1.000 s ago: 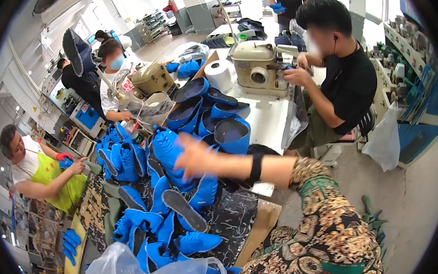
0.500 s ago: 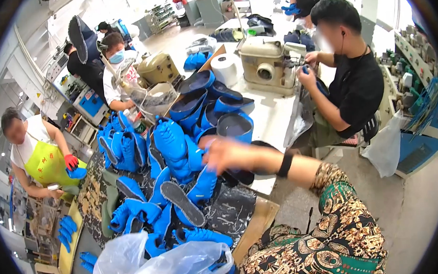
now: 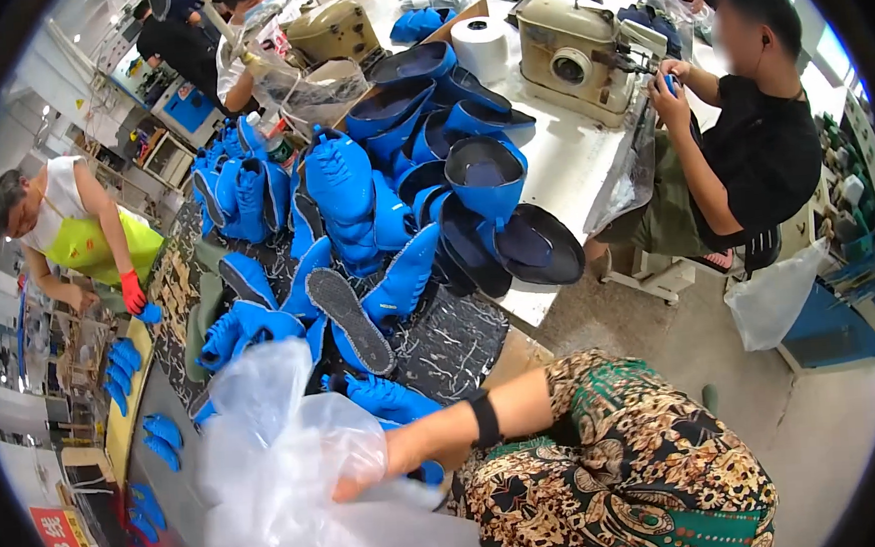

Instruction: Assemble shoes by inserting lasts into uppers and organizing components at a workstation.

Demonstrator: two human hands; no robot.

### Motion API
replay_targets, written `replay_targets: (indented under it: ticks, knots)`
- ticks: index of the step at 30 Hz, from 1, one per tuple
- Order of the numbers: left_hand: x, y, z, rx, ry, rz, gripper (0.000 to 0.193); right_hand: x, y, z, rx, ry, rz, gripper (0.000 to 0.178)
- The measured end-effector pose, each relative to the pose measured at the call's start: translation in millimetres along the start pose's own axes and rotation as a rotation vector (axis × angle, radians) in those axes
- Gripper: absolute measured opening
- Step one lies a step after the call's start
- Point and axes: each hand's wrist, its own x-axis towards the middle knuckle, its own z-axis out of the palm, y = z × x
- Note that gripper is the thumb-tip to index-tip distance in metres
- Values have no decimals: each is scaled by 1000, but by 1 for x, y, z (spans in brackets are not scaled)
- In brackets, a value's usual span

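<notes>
We see the right hand (image 3: 374,465) reaching into a thin, crinkled, translucent plastic bag (image 3: 289,473) at the lower left; its fingers sit veiled under the film, so we cannot tell how tightly they close. Just beyond lies a heap of soft blue shoes (image 3: 340,229) with ribbed grey soles on the table (image 3: 562,181).

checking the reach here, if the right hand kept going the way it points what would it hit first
The right hand points left, fingers already buried in the clear plastic bag. Going straight on, it would likely press deeper into that bag first; what lies behind is hidden, so depth is uncertain.
</notes>
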Motion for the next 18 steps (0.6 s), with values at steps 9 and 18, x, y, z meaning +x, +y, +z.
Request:
replay_targets:
  ticks: [9, 18]
  knots:
    - [-7, 31, 68, -111, -223, -122, 33, -50, -9, -31, -532, 504, -287, 48]
    - [5, 57, 100, -114, -562, -141, 35, -108, -16, -3, -502, 671, -394, 64]
